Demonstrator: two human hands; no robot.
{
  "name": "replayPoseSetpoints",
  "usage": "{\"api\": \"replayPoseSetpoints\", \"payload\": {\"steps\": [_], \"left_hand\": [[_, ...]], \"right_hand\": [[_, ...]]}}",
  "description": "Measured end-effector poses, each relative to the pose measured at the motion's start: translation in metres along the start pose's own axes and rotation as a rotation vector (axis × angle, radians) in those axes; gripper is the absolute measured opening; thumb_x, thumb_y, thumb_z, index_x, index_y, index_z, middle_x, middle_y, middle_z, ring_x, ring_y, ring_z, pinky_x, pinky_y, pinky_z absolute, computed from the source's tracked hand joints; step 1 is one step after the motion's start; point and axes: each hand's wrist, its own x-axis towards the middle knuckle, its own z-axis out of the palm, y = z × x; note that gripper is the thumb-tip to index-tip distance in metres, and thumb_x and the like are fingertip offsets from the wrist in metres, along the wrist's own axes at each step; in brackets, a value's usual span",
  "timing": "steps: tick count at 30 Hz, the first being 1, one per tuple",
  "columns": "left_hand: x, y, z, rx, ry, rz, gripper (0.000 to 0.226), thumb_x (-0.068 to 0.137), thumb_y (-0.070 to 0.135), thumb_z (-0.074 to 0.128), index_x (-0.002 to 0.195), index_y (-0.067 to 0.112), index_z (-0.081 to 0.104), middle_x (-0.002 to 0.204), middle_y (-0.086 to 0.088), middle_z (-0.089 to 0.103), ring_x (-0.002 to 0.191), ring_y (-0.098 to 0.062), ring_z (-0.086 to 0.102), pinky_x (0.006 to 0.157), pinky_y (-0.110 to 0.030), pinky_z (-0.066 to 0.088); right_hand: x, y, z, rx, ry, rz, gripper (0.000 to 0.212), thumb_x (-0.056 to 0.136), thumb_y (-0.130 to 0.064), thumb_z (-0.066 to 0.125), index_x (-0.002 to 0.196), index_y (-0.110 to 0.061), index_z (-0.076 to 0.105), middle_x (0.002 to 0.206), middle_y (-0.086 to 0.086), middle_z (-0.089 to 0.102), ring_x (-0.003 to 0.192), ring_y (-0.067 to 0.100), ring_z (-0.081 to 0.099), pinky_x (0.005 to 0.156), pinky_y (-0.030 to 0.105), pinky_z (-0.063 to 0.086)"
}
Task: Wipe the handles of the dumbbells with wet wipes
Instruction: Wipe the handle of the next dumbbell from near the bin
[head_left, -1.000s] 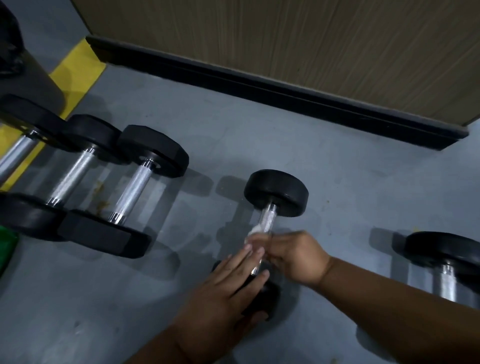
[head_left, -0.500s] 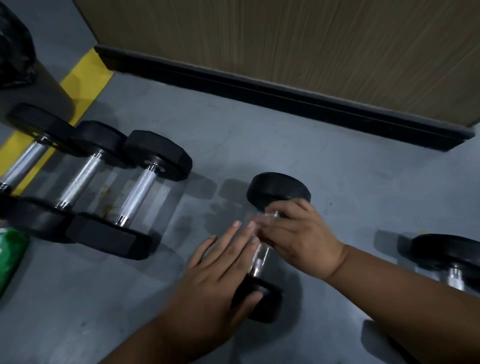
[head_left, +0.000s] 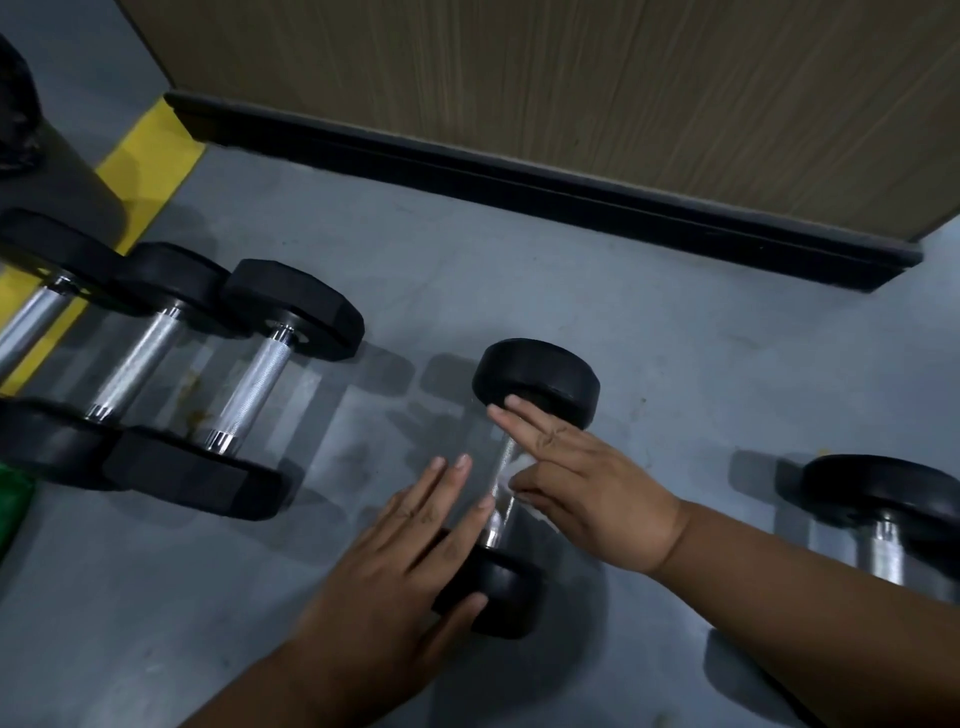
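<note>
The small dumbbell (head_left: 524, 467) lies on the grey floor (head_left: 519, 291), right of the three dumbbells in a row (head_left: 197, 374). The left hand (head_left: 400, 571) rests flat on its near head, fingers straight. The right hand (head_left: 587, 488) pinches a white wipe (head_left: 511, 470) against the handle, with two fingers stretched toward the far head.

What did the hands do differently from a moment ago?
The right hand slid the white wipe along the round dumbbell's handle: up to the far head, then back toward the middle, its fingers now stretched out. The left hand stayed flat on the near head, steadying it. The dumbbell, the three dumbbells at left and the one at right stayed put.
</note>
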Motion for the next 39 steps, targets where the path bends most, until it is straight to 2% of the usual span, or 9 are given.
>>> {"api": "replayPoseSetpoints", "payload": {"steps": [8,12,18,24,26,29,32,35,39], "left_hand": [[-0.010,0.002,0.030,-0.118,0.019,0.064,0.046,0.103,0.036,0.046,0.145,0.018,0.053,0.162,-0.018,0.030,0.149,-0.035,0.031,0.101,-0.050,0.051],[-0.010,0.002,0.034,-0.144,0.020,0.071,0.048,0.102,0.041,0.049,0.144,0.018,0.055,0.161,-0.015,0.032,0.149,-0.034,0.032,0.101,-0.049,0.051],[-0.006,0.001,0.031,-0.153,-0.015,0.097,0.060,0.095,0.047,0.059,0.148,0.021,0.050,0.163,-0.008,0.032,0.150,-0.025,0.031,0.104,-0.043,0.050],[-0.005,0.006,0.030,-0.207,0.011,0.055,0.063,0.095,0.048,0.062,0.146,0.014,0.052,0.160,-0.002,0.037,0.149,-0.020,0.032,0.106,-0.040,0.048],[-0.003,0.010,0.028,-0.234,0.036,0.052,0.068,0.091,0.043,0.068,0.148,0.011,0.049,0.160,-0.002,0.038,0.148,-0.018,0.034,0.108,-0.036,0.046],[-0.002,0.015,0.026,-0.274,0.054,0.040,0.074,0.085,0.034,0.073,0.148,0.007,0.047,0.159,-0.001,0.039,0.148,-0.017,0.035,0.110,-0.034,0.044],[-0.003,0.016,0.029,-0.279,0.048,0.054,0.067,0.086,0.035,0.072,0.145,0.011,0.051,0.159,0.001,0.039,0.148,-0.017,0.034,0.112,-0.037,0.042],[-0.003,0.018,0.035,-0.278,0.041,0.045,0.065,0.085,0.037,0.072,0.143,0.012,0.054,0.159,0.001,0.039,0.148,-0.017,0.033,0.111,-0.038,0.043],[-0.003,0.024,0.043,-0.279,0.049,0.042,0.063,0.085,0.036,0.071,0.142,0.012,0.056,0.159,0.001,0.039,0.149,-0.018,0.033,0.112,-0.039,0.039]], "right_hand": [[0.015,0.008,0.027,0.066,0.104,-0.018,0.014,0.098,-0.009,0.066,0.105,0.003,0.071,0.146,0.017,0.054,0.144,0.029,0.042,0.114,0.042,0.042],[0.006,0.021,0.053,0.019,0.071,-0.010,0.023,0.093,-0.008,0.069,0.115,-0.004,0.071,0.128,0.009,0.069,0.131,0.025,0.057,0.109,0.049,0.045],[-0.008,0.022,0.050,-0.063,0.058,-0.119,0.021,0.097,-0.018,0.062,0.111,-0.009,0.074,0.127,0.004,0.070,0.130,0.023,0.058,0.116,0.045,0.037],[-0.012,0.029,0.049,-0.140,0.264,0.091,0.020,0.098,-0.015,0.066,0.115,-0.009,0.074,0.130,0.006,0.067,0.124,0.028,0.060,0.092,0.047,0.049],[-0.025,0.014,0.058,-0.105,0.207,-0.014,0.022,0.100,-0.016,0.060,0.116,-0.008,0.073,0.132,0.005,0.066,0.125,0.029,0.059,0.091,0.044,0.050],[-0.019,0.013,0.049,-0.141,0.137,-0.135,0.021,0.102,-0.018,0.057,0.109,-0.010,0.076,0.123,0.003,0.070,0.112,0.030,0.064,0.085,0.039,0.050],[-0.003,0.030,0.035,-0.188,0.269,0.034,0.016,0.093,-0.005,0.065,0.106,-0.007,0.075,0.115,0.005,0.070,0.096,0.028,0.061,0.084,0.039,0.051],[-0.019,0.012,0.050,-0.022,0.257,0.175,0.020,0.095,-0.009,0.065,0.112,-0.013,0.074,0.120,-0.002,0.068,0.101,0.019,0.066,0.082,0.035,0.056],[-0.029,0.004,0.052,0.188,0.105,0.124,0.019,0.098,-0.021,0.067,0.115,-0.016,0.076,0.124,-0.006,0.070,0.113,0.006,0.067,0.088,0.032,0.058]]}}
